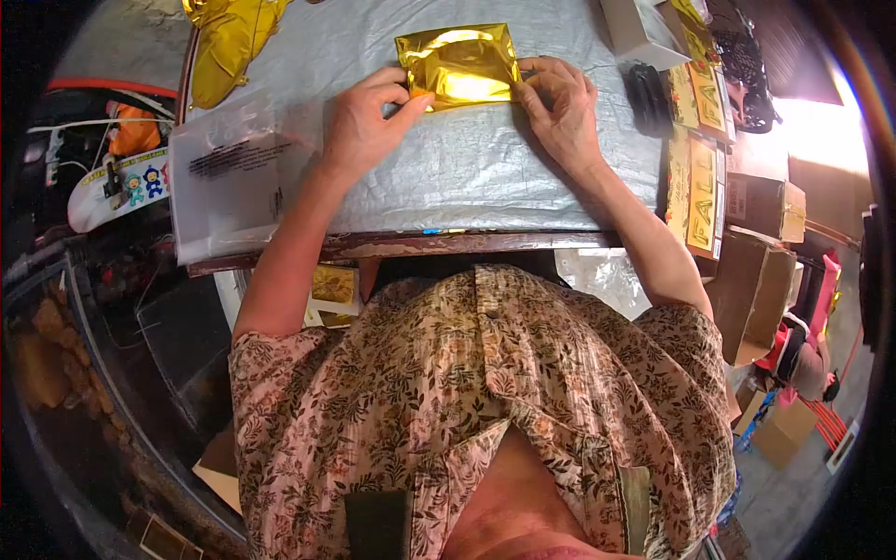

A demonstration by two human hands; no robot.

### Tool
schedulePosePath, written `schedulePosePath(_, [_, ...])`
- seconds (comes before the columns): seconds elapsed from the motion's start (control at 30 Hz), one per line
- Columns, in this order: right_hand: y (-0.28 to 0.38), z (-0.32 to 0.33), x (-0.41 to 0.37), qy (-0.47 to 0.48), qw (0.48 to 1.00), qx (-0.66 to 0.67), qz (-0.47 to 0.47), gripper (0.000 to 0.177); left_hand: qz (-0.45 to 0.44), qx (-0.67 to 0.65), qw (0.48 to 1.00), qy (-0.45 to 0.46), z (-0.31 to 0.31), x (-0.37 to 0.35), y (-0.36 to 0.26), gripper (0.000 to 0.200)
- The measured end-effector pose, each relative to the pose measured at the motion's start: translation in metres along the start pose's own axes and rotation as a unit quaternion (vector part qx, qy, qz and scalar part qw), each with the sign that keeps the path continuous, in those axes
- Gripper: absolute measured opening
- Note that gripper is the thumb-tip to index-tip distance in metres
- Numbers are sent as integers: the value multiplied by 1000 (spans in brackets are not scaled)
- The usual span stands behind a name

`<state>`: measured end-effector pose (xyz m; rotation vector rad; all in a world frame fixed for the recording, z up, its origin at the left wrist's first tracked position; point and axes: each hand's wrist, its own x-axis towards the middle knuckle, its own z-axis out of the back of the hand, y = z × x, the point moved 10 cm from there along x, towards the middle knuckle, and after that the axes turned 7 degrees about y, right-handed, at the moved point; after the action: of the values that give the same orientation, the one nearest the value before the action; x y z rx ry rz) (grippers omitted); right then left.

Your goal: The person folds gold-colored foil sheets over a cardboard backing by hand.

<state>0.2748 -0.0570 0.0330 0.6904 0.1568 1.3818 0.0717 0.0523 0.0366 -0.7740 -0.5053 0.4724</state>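
The gold foil sheet (459,63) lies flat on the silver cover (467,177) of the worktop (401,246), folded into a rough rectangle with a bright glare across its middle. The left hand (362,123) has thumb and forefinger closed on the sheet's lower left corner. The right hand (560,105) has its fingertips closed on the lower right corner, so both hands are clamped on the same near edge.

By its look the foil is very light and thin. It is limp rather than stiff, slick to the touch, and likely to crease or tear if pulled hard. The corners and folded edges seem the best places to hold it, pinched lightly, with the rest pressed against the cover so it does not slide.

Up and to the left of the sheet lies a crumpled gold foil balloon (224,47). Down and to the left of it, over the worktop's corner, is a clear plastic bag (224,182) with black print. To its right are a black bundle (644,93) and a white box (635,28). Farther right are yellow banners (702,182) reading "FALL", and beyond them cardboard boxes (761,210).
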Motion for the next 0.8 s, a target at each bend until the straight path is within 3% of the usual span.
schedulePosePath(0.33, [5, 7, 4, -12, 1000, 19, 5, 14, 11, 38, 999, -17, -1, 2, 0, 27])
schedulePosePath(0.53, [-2, 4, -3, 14, 996, 92, -2, 13, -3, 23, 1000, -17, 1, 0, -2, 30])
schedulePosePath(0.8, [-1, 4, 4, 40, 995, 87, -5, 13, 24, 27, 999, 1, -4, 0, 5, 29])
